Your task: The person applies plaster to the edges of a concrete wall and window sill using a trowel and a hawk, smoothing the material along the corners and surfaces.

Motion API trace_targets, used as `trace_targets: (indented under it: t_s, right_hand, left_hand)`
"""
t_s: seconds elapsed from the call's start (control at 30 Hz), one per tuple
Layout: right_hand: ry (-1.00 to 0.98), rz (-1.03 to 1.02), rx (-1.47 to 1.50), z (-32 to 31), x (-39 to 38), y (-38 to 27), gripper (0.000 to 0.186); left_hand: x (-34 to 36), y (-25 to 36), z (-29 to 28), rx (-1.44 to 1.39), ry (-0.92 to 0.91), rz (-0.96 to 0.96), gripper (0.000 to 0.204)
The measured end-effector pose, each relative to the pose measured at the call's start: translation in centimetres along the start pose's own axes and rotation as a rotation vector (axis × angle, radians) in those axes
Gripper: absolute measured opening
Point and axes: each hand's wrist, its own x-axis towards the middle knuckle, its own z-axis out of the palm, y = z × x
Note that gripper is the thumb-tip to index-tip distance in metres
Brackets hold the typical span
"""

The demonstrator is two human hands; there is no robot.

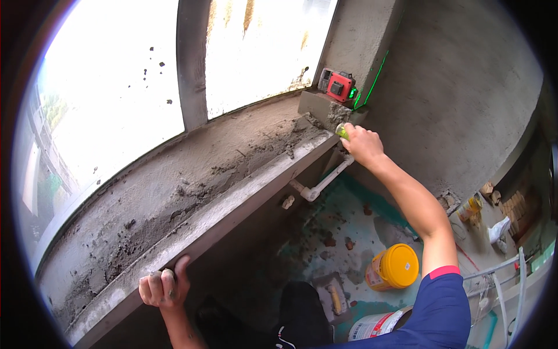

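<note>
Squeezing a small green thing (343, 131), the right hand (364, 145) is closed around it. Its end pokes out on the hand's left side, by the far end of a long gray bar (244, 198). The fingers hide the rest, so you can't tell what it is. The left hand (165, 286) is curled around the near part of the bar, beside the window ledge (157, 186). A red box (340, 86) sits just past the green thing.

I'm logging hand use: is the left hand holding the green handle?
No, the right hand grips the green handle, while the left hand is on the long bar.
</note>
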Motion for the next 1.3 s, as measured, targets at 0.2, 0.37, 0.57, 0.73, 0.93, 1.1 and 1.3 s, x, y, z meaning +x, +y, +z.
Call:
trace_targets:
  t_s: [0.2, 0.37, 0.57, 0.73, 0.93, 1.1, 1.3]
  right_hand:
    - [0.035, -0.117, 0.23, -1.5, -2.0, -1.6, 0.033]
    - [0.181, -0.236, 0.201, -2.5, -5.3, -3.8, 0.042]
    - [0.45, -0.377, -0.004, -4.1, -5.9, -2.4, 0.046]
    - [0.269, -0.087, 0.445, -6.7, -4.9, -0.6, 0.038]
    - [-0.31, -0.093, 0.643, -8.8, -5.3, -3.0, 0.038]
    - [-0.407, 0.077, 0.578, -5.7, -1.4, 0.7, 0.043]
    - [-0.593, 0.387, 0.641, -6.2, 0.6, 3.4, 0.045]
  left_hand:
    - [0.2, -0.3, 0.1, 0.005, 0.023, 0.023, 0.05]
    - [0.4, -0.2, 0.3, -0.014, 0.034, 0.014, 0.05]
    - [-0.2, -0.3, 0.3, -0.021, 0.015, -0.004, 0.05]
    - [-0.2, -0.2, 0.3, -0.013, 0.015, 0.001, 0.049]
    - [0.0, -0.1, 0.2, -0.021, 0.022, 0.006, 0.05]
    - [-0.1, -0.2, 0.3, -0.02, 0.004, 0.003, 0.051]
    - [0.2, -0.4, 0.2, -0.013, 0.032, 0.008, 0.05]
